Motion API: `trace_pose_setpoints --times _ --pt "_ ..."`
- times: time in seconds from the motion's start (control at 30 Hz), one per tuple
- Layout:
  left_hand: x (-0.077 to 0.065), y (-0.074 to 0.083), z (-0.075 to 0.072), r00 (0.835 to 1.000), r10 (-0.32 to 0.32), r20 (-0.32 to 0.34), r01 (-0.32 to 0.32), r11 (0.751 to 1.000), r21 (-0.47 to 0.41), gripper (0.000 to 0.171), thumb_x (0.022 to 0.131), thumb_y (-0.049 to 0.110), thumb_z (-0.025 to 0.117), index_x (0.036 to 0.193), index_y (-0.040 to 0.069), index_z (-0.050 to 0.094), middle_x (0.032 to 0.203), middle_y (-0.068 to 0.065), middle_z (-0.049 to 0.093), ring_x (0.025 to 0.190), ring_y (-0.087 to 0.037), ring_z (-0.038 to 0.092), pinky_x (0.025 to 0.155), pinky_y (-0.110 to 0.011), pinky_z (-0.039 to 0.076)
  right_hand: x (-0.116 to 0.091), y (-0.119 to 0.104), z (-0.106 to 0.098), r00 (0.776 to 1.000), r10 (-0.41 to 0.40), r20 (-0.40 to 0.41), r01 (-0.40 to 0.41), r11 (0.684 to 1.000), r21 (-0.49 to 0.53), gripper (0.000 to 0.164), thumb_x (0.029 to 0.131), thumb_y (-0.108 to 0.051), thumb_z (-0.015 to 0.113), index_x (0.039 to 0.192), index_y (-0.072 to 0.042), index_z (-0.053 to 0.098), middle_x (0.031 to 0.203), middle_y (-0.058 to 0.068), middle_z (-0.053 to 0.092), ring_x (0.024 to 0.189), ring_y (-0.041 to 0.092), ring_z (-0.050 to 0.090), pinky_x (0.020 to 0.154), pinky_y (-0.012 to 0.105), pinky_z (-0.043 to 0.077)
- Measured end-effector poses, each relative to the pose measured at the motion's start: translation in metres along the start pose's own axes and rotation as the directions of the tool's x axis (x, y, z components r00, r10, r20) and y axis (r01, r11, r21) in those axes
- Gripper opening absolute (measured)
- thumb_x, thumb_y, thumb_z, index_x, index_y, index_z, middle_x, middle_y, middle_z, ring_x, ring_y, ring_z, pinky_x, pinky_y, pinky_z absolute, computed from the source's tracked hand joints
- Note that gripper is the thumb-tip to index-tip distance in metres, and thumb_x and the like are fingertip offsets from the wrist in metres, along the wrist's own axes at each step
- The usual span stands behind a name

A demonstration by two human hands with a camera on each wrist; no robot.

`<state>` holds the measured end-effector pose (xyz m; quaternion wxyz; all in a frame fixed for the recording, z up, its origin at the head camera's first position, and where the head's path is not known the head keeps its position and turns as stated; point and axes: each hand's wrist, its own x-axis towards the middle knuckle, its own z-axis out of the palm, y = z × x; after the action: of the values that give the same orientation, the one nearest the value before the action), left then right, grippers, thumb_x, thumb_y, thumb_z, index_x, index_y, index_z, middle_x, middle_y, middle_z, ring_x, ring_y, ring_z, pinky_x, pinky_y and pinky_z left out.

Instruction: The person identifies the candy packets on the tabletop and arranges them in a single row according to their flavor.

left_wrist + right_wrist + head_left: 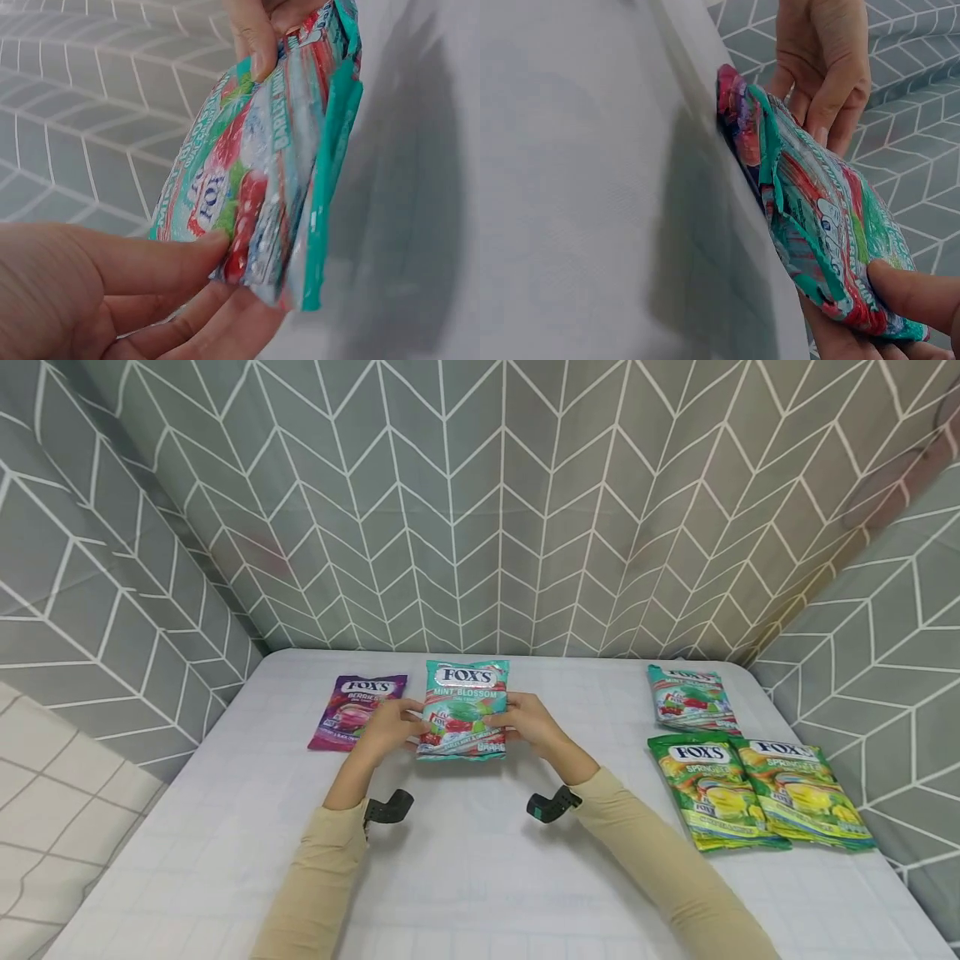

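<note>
As hands point(386, 725) pinch teal bag point(463, 700), green bags point(708, 789), head view only

The head view faces forward-down; close wrist views share the mint packet point(262, 157).

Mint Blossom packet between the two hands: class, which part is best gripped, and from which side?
Probably the side edges of the Mint Blossom packet, the left hand coming from the left and the right hand from the right, thumbs in front, fingers behind, as they pinch it now. Its plump body gives something to pinch, while the bottom seal is a thin flap.
</note>
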<state>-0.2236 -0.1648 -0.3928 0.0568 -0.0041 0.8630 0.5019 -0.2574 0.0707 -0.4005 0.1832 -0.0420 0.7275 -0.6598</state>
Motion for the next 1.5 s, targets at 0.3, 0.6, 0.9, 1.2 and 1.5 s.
trace_pose_setpoints --times 0.3,0.6,0.9,1.2,1.5 --pt "0.013 -0.027 -0.019 0.986 -0.073 -0.147 0.09 0.99 0.109 0.037 0.089 0.01 0.07 0.117 -0.012 0.062 0.108 -0.028 0.065 0.079 -0.026 0.07 0.067 -0.034 0.056 0.039 0.006 0.028 0.999 0.042 0.026 -0.041 0.998 -0.046 0.037 0.086 -0.001 0.07 0.122 0.006 0.062 0.106 0.016 0.069 0.093 0.024 0.068 0.08 0.036 0.055" --pt "0.018 -0.034 -0.015 0.961 -0.073 -0.265 0.127 0.973 0.191 0.03 0.087 0.008 0.07 0.111 -0.01 0.066 0.108 -0.026 0.065 0.077 -0.027 0.066 0.065 -0.033 0.054 0.057 0.012 0.042 1.0 0.031 0.006 -0.029 0.99 -0.141 0.037 0.085 -0.001 0.071 0.119 0.01 0.061 0.106 0.019 0.067 0.095 0.028 0.067 0.077 0.032 0.055" --pt "0.015 -0.031 -0.005 0.937 0.003 -0.349 0.1 0.955 0.278 0.024 0.086 0.005 0.07 0.105 -0.01 0.069 0.104 -0.026 0.067 0.087 -0.035 0.063 0.074 -0.043 0.052 0.061 0.017 0.046 0.988 -0.082 -0.132 0.017 0.901 -0.433 0.03 0.079 -0.016 0.08 0.098 0.005 0.069 0.088 0.009 0.066 0.072 0.015 0.056 0.06 0.022 0.047" --pt "0.017 -0.033 -0.004 0.933 0.04 -0.359 0.078 0.947 0.311 0.03 0.083 0.003 0.071 0.11 -0.01 0.066 0.097 -0.025 0.068 0.084 -0.035 0.065 0.073 -0.045 0.05 0.06 0.017 0.046 0.992 -0.076 -0.096 0.018 0.865 -0.501 0.03 0.081 -0.02 0.079 0.092 0.005 0.066 0.081 0.008 0.064 0.063 0.015 0.057 0.057 0.023 0.048" --pt "0.015 -0.031 0.001 0.924 0.038 -0.381 0.104 0.933 0.345 0.03 0.085 0.001 0.067 0.112 -0.01 0.065 0.096 -0.024 0.068 0.083 -0.035 0.064 0.072 -0.046 0.05 0.063 0.015 0.045 0.993 -0.083 -0.082 0.016 0.796 -0.606 0.036 0.082 -0.027 0.079 0.094 0.003 0.062 0.079 0.006 0.06 0.065 0.015 0.05 0.056 0.023 0.039"
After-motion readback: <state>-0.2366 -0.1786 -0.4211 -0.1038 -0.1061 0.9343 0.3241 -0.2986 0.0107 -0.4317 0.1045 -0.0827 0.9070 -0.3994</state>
